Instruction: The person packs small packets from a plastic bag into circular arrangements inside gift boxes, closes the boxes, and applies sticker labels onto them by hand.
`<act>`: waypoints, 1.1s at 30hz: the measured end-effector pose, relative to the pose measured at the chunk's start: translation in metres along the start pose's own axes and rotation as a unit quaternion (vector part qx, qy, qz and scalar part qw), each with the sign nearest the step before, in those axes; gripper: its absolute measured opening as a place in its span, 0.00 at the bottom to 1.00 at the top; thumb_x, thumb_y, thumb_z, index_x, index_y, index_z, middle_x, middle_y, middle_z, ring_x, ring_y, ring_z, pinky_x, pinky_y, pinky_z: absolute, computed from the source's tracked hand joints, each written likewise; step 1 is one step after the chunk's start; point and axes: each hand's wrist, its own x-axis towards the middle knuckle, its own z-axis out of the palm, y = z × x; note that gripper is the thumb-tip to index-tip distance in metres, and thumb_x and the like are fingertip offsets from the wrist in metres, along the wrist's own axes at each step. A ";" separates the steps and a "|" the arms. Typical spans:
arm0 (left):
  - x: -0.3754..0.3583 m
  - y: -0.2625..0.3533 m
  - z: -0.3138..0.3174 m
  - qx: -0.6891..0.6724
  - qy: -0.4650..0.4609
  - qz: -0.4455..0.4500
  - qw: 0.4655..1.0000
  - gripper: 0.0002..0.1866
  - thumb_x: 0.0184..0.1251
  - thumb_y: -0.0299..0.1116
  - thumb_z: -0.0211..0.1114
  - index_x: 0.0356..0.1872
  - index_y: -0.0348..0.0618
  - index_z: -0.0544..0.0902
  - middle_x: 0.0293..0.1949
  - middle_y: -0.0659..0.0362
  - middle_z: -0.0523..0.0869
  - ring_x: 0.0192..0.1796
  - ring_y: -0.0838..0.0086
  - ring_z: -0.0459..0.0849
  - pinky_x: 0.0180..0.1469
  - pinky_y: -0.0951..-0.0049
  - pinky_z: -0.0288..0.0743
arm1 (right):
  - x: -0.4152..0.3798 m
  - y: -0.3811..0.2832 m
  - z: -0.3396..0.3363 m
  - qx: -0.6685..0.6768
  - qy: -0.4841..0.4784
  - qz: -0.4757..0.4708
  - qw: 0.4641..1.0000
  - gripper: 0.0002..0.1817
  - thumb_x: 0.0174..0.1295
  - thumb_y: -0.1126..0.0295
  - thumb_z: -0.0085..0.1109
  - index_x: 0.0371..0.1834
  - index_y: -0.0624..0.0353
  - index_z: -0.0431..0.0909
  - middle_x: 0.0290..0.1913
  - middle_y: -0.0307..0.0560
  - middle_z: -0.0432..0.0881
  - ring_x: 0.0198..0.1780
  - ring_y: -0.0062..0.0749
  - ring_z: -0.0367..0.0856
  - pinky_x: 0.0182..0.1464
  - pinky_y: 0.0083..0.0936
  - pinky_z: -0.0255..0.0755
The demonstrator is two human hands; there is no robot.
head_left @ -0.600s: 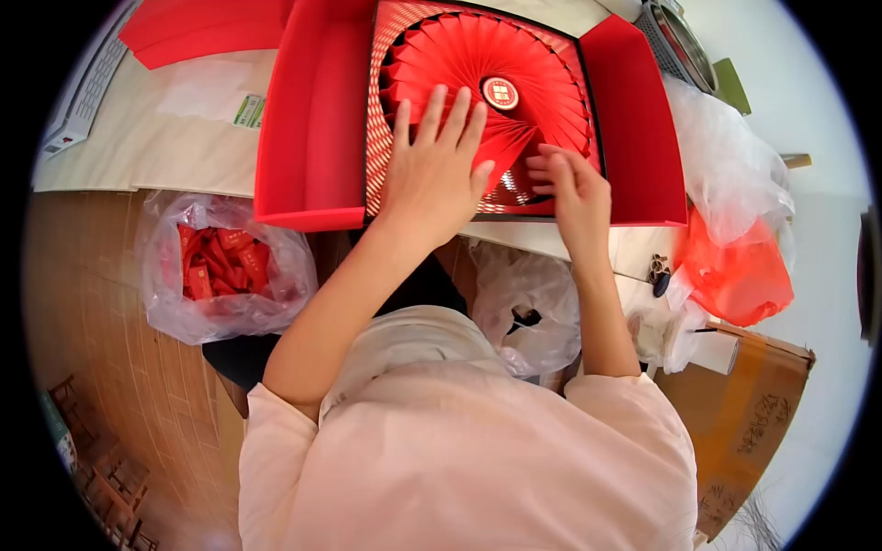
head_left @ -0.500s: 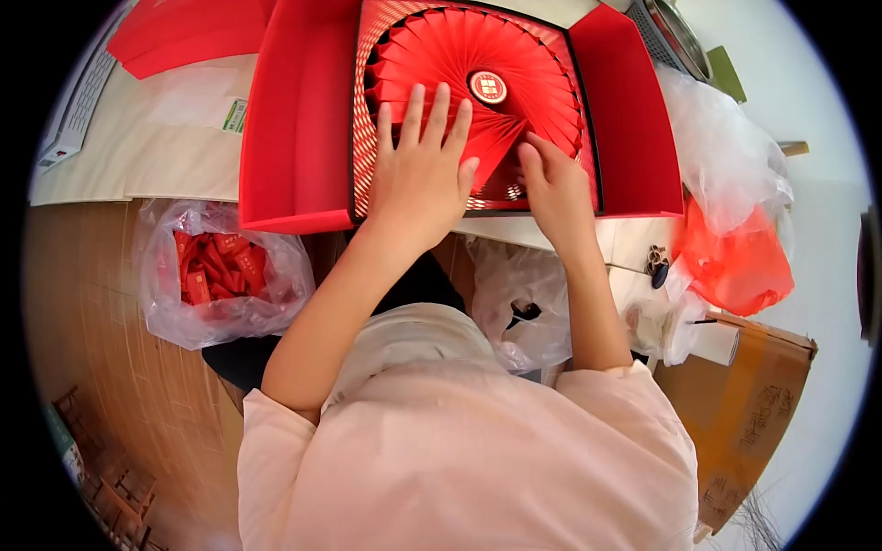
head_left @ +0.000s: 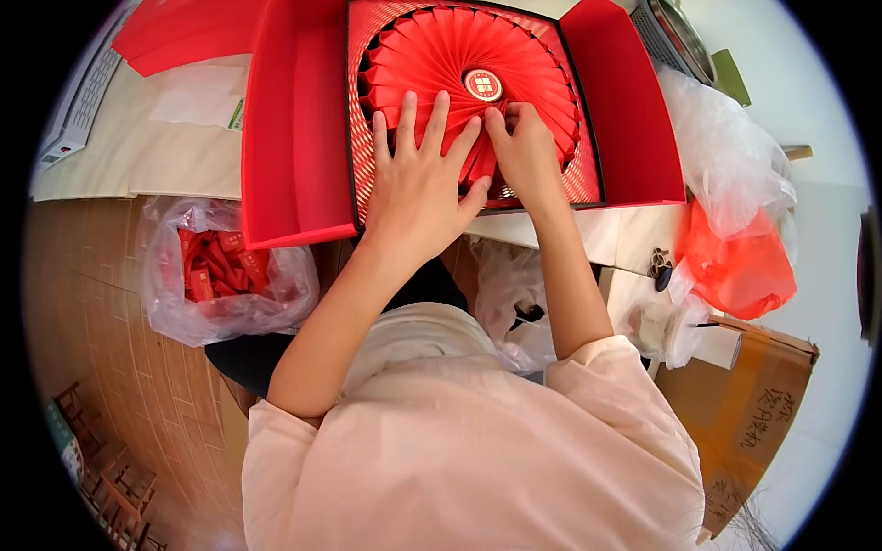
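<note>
A ring of pleated red packets (head_left: 413, 55) fans around a round red-and-white emblem (head_left: 483, 84) inside an open red gift box (head_left: 296, 119). My left hand (head_left: 418, 188) lies over the front-left part of the ring, fingers spread and resting on the folds. With thumb and fingers pinched together, my right hand (head_left: 528, 156) grips the inner end of a red packet just below the emblem. Part of that packet is hidden behind the fingers. A narrow gap in the ring, showing patterned lining, is visible under my right hand.
A clear plastic bag (head_left: 303, 298) of small red packets stands at left below the table. White bags (head_left: 726, 138), a red bag (head_left: 735, 266), keys (head_left: 660, 266) and a cardboard box (head_left: 735, 404) are at right. A keyboard (head_left: 81, 101) lies far left.
My right hand has moved left and up, from the gap's right edge to the folds below the emblem. The gap has narrowed. My left hand has shifted slightly downward.
</note>
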 end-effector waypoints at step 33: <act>-0.002 -0.005 0.004 -0.050 0.035 -0.024 0.998 0.32 0.60 0.35 0.55 0.67 0.35 0.65 0.70 0.44 0.62 0.73 0.48 0.56 0.74 0.46 0.44 | -0.004 -0.008 0.028 0.016 0.014 -0.010 1.000 0.24 0.61 0.72 0.44 0.58 0.79 0.59 0.47 0.76 0.77 0.50 0.63 0.78 0.51 0.45 0.72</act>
